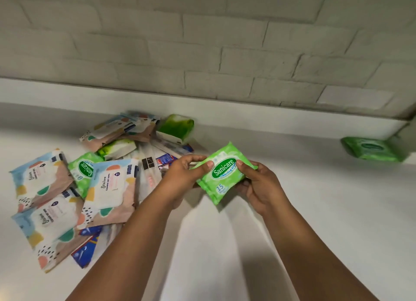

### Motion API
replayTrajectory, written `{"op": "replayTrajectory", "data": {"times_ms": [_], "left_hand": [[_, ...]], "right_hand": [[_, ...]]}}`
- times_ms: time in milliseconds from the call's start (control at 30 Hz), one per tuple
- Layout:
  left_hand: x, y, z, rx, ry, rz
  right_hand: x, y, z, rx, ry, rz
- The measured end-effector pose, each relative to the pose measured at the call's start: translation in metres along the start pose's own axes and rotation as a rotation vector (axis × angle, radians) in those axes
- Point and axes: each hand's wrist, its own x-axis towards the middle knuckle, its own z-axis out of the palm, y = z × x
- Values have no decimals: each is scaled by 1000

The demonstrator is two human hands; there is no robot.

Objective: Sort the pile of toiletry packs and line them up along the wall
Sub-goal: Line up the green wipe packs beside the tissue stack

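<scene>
Both hands hold 1 green pack [224,173] up in the air, above the white surface [315,199]. The pack says "Sanicare" in a dark green oval and has a "15" near its low end. It is tilted, with the top end up and to the right.

The left hand [183,177] pinches the pack's left edge. Its thumb lies on the front and its fingers [191,159] curl over the top edge. The right hand [258,183] grips the right side. Its thumb presses on the front by the oval, and its other fingers are tucked under the pack, so they are mostly hidden.

To the left lies the pile [94,179] of packs, spread out on the surface and reaching back to the wall [202,53]. In it are 3 big pastel packs [110,192] with blue, pink and tan shapes, all overlapping. Another green Sanicare pack [84,171] is tucked between 2 of them. A green and white pack [176,126] leans at the back, close to the wall's white ledge. Blue packs [86,251] stick out at the near end of the pile, partly under a pastel one.

Far to the right, a blurry green pack [371,148] sits by itself next to the wall, well apart from the pile.
</scene>
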Motion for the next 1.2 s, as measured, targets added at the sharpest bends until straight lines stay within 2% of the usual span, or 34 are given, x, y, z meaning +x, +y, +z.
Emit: {"op": "replayTrajectory", "data": {"times_ms": [100, 233, 533, 933, 1200], "left_hand": [[0, -9, 31, -165, -12, -92], [-3, -27, 78, -59, -133, -145], [23, -49, 197, -47, -72, -60], [68, -78, 354, -99, -259, -131], [119, -74, 423, -58, -240, -112]], "right_hand": [[-3, -6, -26, 85, 88, -21], [-7, -19, -67, 156, 191, -72], [-19, -70, -178, 243, 199, -94], [-16, -140, -328, 307, 274, -151], [24, -176, -377, 376, 327, -201]]}}
